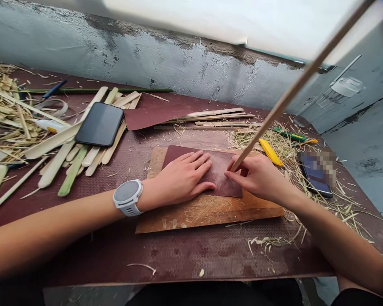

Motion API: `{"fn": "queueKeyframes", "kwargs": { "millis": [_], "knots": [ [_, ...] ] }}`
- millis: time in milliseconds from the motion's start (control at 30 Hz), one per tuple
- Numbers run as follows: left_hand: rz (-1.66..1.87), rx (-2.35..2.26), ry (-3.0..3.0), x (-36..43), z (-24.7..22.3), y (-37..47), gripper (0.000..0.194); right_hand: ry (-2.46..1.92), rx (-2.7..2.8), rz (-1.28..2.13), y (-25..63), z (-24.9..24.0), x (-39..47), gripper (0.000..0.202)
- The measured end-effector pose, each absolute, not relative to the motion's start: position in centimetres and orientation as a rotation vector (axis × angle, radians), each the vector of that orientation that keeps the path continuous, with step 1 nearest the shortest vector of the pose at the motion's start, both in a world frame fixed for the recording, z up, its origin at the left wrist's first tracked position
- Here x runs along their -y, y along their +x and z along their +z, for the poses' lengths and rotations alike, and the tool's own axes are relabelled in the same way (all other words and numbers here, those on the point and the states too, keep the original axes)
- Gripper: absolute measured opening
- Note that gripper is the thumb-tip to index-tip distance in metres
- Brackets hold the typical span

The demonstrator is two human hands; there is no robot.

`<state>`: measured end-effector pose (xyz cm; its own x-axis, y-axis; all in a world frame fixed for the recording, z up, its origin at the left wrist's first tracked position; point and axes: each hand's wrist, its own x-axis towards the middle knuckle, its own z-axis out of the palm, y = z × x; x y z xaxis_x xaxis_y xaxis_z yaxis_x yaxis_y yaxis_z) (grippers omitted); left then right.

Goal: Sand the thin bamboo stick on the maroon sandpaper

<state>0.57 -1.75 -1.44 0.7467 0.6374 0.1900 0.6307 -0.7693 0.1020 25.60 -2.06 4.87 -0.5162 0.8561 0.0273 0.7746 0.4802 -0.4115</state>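
Observation:
My left hand (pixel 187 174), with a watch (pixel 127 197) on its wrist, lies flat with fingers spread on a dark red-brown sheet of sandpaper (pixel 225 170). Pale dust marks the sheet's middle. Under it is a wooden board (pixel 210 212) strewn with fine shavings. My right hand (pixel 258 174) pinches the lower end of a long thin wooden stick (pixel 284 100) between thumb and fingers. The stick slants up to the upper right and leaves the view. Its lower tip is at the sandpaper, partly covered by my fingers; whether it touches I cannot tell.
Left, a black phone (pixel 99 124) lies on split bamboo strips (pixel 55 168). Another sandpaper sheet (pixel 156 115) lies behind the board. To the right are a yellow-handled cutter (pixel 270 152), a green tool (pixel 289 134), a second phone (pixel 315 174) and shavings (pixel 347 212). A wall (pixel 178 63) borders the table's back.

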Motion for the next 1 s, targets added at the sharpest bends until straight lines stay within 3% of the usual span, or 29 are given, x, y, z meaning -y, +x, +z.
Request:
{"fn": "queueKeyframes", "kwargs": {
  "millis": [600,1000],
  "knots": [
    [0.314,-1.063,2.902,1.8,-1.6,0.6,0.077,-1.326,2.021,0.796,24.9,0.7,0.4,0.023],
    [0.338,-1.042,2.897,1.7,-1.5,0.6,0.074,-1.473,2.513,0.570,26.4,5.6,1.4,0.011]
  ]
}}
